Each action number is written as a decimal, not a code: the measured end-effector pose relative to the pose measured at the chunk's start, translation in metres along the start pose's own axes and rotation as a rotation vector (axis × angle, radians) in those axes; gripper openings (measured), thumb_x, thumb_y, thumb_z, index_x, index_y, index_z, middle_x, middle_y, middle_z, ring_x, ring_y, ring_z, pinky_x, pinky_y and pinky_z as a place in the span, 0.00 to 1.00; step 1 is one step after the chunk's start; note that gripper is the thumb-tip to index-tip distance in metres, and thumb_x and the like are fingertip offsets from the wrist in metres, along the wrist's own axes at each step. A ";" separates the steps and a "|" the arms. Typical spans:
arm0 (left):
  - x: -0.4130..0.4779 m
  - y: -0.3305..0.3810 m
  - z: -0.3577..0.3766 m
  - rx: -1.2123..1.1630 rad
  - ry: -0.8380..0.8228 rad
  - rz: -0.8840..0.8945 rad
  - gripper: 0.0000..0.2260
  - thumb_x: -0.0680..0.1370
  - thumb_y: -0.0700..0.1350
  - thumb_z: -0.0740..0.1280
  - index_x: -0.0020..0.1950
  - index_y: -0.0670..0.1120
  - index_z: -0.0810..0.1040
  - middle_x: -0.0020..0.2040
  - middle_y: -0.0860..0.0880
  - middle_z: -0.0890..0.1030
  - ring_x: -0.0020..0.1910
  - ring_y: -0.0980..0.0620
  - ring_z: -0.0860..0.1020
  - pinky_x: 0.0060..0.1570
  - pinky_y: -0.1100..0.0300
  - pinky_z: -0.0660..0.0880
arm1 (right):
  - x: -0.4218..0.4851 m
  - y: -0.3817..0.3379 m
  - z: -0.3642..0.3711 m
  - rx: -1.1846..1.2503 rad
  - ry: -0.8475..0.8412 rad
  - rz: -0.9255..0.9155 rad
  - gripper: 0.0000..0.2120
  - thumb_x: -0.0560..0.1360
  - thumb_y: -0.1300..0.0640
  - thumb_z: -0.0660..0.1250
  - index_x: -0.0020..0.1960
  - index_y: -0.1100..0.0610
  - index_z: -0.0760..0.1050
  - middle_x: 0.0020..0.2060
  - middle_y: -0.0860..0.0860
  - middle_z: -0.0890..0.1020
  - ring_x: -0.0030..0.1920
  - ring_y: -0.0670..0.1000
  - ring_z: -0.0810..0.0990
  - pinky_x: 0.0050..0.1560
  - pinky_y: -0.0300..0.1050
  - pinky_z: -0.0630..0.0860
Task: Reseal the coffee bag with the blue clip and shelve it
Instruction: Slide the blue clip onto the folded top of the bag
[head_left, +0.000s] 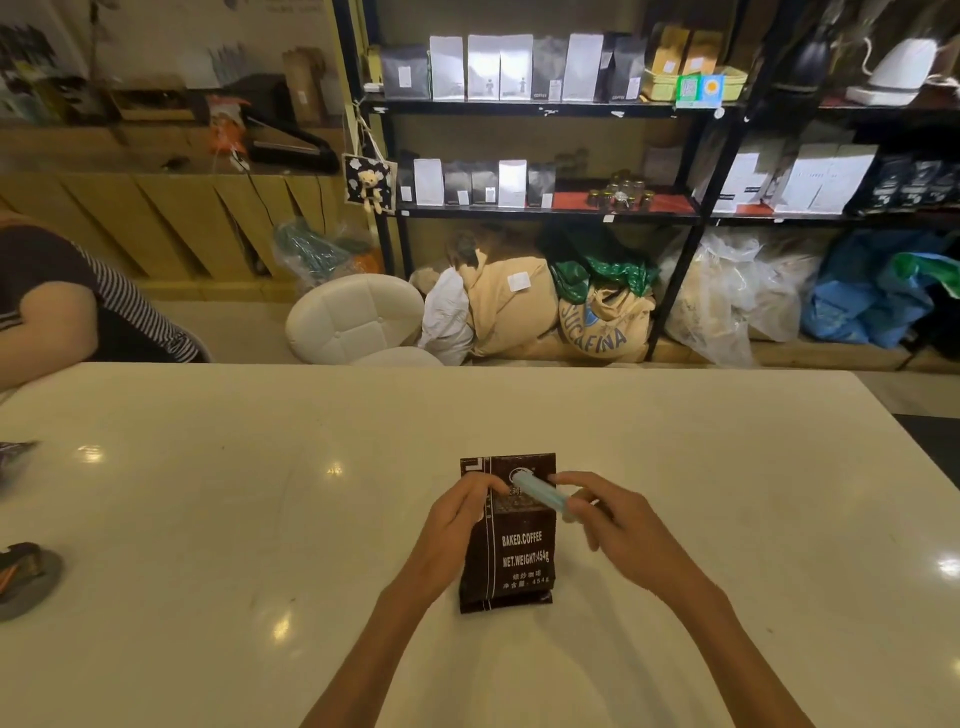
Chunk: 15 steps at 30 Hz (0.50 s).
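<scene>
A dark brown coffee bag (511, 564) stands upright on the white table (208, 519), printed "BAKED.COFFEE NET.WEIGHT:454g". My left hand (465, 512) grips the bag's upper left edge. My right hand (605, 514) holds the light blue clip (540, 491) slanted across the upper front of the bag. The clip is blurred, and I cannot tell whether it clamps the bag's top. The black shelf unit (545, 109) stands behind the table.
The shelves carry rows of white, grey and black bags, jars and a white kettle (904, 65). Burlap sacks and plastic bags lie on the floor below. A white padded stool (358, 317) stands beyond the table. A person's arm (47, 317) is at the left edge.
</scene>
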<state>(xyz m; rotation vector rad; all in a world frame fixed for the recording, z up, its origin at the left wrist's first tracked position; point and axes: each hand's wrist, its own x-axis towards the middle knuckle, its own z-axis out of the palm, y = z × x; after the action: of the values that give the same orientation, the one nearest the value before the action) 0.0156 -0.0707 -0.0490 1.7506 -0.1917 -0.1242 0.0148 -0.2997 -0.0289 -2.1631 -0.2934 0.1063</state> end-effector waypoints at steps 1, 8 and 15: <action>0.000 0.003 0.001 0.018 -0.015 0.025 0.13 0.83 0.48 0.55 0.54 0.49 0.80 0.50 0.49 0.81 0.49 0.55 0.79 0.47 0.69 0.73 | 0.001 -0.007 0.004 -0.042 -0.036 -0.011 0.13 0.81 0.55 0.59 0.61 0.44 0.76 0.36 0.41 0.82 0.28 0.45 0.74 0.31 0.38 0.72; -0.005 0.008 -0.003 -0.004 0.060 0.025 0.09 0.82 0.45 0.60 0.46 0.47 0.78 0.44 0.35 0.76 0.40 0.44 0.73 0.40 0.40 0.72 | 0.002 -0.025 0.009 0.016 -0.152 -0.012 0.13 0.78 0.48 0.64 0.61 0.40 0.77 0.40 0.38 0.82 0.29 0.41 0.76 0.30 0.33 0.71; -0.008 0.003 -0.003 0.049 0.017 0.026 0.09 0.83 0.41 0.59 0.45 0.50 0.75 0.37 0.58 0.77 0.36 0.60 0.75 0.38 0.65 0.72 | -0.004 -0.030 -0.027 0.563 0.107 0.052 0.12 0.72 0.60 0.74 0.52 0.49 0.80 0.45 0.53 0.85 0.40 0.53 0.85 0.40 0.42 0.82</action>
<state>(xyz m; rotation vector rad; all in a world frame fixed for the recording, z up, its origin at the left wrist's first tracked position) 0.0081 -0.0672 -0.0455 1.7972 -0.2065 -0.0869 0.0114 -0.3061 0.0110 -1.6101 -0.1242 0.0892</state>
